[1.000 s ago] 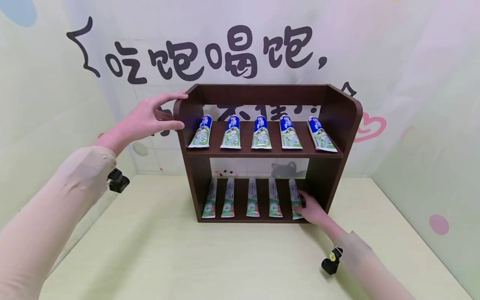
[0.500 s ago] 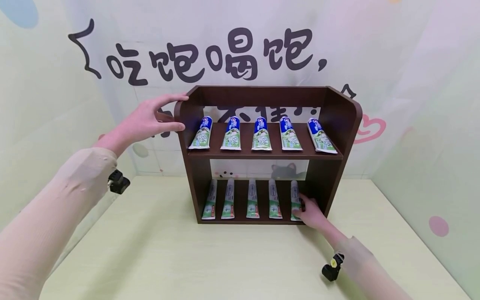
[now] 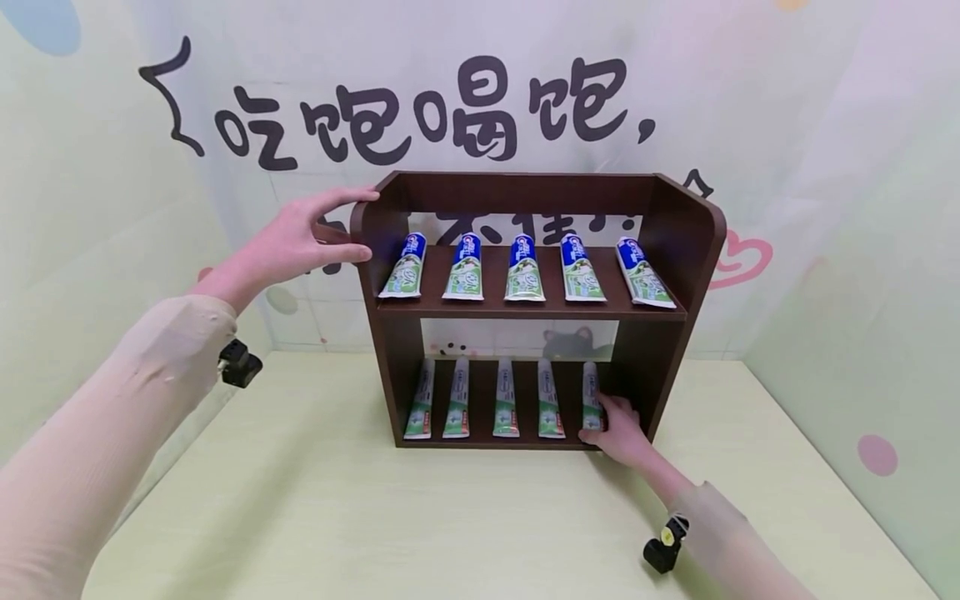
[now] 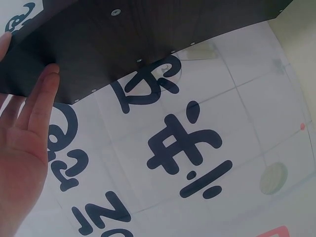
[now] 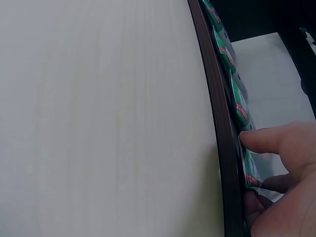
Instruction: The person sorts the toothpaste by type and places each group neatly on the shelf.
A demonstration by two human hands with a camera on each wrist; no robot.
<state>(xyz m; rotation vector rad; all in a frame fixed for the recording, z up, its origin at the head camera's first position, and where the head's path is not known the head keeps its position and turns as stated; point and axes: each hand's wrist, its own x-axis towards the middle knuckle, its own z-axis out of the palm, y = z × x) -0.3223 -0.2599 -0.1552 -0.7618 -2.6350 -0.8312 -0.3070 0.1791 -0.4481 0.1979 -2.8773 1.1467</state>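
Observation:
My right hand (image 3: pixel 622 433) is at the lower shelf's right end, thumb and fingers on either side of the rightmost toothpaste tube (image 3: pixel 591 396). Seen from the right wrist, the thumb lies at one side of the green tube (image 5: pixel 251 170) and the bent fingers at the other; the palm hides part of it. My left hand (image 3: pixel 288 237) touches the left side panel of the dark brown shelf (image 3: pixel 525 312) with nearly straight fingers. In the left wrist view, that hand's fingertips rest against the panel (image 4: pixel 113 44).
Several blue and green toothpaste tubes (image 3: pixel 522 271) lie in a row on the upper shelf. Other grey and green tubes (image 3: pixel 506 400) share the lower shelf. The pale table (image 3: pixel 450 517) extends in front, with a printed wall (image 3: pixel 750 125) behind.
The rightmost lower tube has turned straighter and shifted slightly right under my right hand. Its thumb has moved down to the tube's bottom end. My left hand stays on the shelf.

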